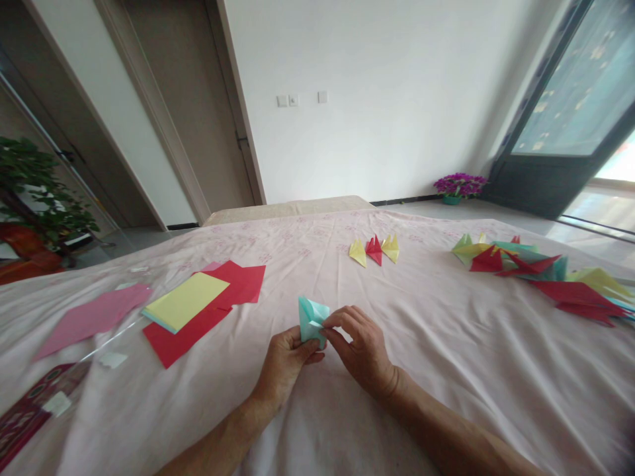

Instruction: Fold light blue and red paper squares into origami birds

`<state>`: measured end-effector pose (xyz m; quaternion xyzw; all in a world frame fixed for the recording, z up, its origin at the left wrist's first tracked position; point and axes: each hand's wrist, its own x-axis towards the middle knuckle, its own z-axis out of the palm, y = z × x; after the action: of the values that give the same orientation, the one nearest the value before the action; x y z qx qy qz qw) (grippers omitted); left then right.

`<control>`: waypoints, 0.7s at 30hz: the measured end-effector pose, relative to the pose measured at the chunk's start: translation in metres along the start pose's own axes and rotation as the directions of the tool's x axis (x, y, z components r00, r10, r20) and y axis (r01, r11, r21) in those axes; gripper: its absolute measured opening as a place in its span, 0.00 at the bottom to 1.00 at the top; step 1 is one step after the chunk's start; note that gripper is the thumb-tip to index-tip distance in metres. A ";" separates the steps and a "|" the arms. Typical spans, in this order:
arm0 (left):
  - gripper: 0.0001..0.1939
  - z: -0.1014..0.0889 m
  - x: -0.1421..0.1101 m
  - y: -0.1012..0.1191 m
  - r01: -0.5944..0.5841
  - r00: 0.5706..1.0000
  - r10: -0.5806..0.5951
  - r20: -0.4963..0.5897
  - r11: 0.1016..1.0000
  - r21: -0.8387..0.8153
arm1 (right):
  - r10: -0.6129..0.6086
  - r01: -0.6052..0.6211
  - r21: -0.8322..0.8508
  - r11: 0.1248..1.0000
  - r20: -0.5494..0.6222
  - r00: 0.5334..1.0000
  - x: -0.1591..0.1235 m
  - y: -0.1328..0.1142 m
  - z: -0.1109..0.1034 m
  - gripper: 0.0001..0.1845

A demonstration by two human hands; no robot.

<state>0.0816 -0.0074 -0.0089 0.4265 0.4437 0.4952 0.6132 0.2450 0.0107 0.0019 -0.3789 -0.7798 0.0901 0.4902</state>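
Two bare forearms [218, 433] come in closest to me, ending at the left hand [284, 362] and right hand [363, 347]. Landmark: the turquoise paper piece [311, 316], held up between them over the cloth-covered counter [446, 377]. Left grip closed on its lower edge, thumb in front; right grip pinching its right edge, thumb against fingertips.

Progress, my read: paper folding, this piece partway. It has creases and a raised flap, but no finished shape I can make out. Beyond it, slightly right, a row of small pointed pieces looks done: one yellow piece [357, 253], one red piece [374, 250], another yellow piece [390, 248]. Far right of it, the heap of folded paper [540, 266] also looks folded already. Left of it, flat stock, apparently unworked: red sheets [247, 284], a yellow sheet [189, 301] on top, pink paper [96, 317] farther left.

Counts: turquoise piece in hand, one. Row, three: two yellow, one red. Heap: several, in red, yellow, green and turquoise; overlap, can't count. Red sheets: at least two. Yellow sheet: one on show, bluish edge under it. Pink paper: sheet number unclear. Hands: two, both busy.
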 end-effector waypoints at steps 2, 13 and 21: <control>0.16 -0.001 0.001 -0.002 -0.010 1.000 0.010 0.000 1.000 0.014 | -0.012 0.012 0.004 1.000 0.011 1.000 0.000 0.001 0.000 0.02; 0.15 -0.002 0.000 -0.006 -0.118 0.993 0.119 -0.010 0.991 0.062 | 0.052 -0.074 0.210 0.975 0.110 0.993 0.001 -0.004 -0.002 0.03; 0.16 -0.002 0.000 -0.004 -0.114 0.993 0.114 0.007 0.991 0.071 | 0.094 -0.118 0.200 0.973 0.125 0.988 0.002 -0.002 -0.002 0.05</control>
<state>0.0802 -0.0076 -0.0130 0.4736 0.4351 0.5128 0.5687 0.2451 0.0104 0.0045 -0.3613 -0.7715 0.2185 0.4760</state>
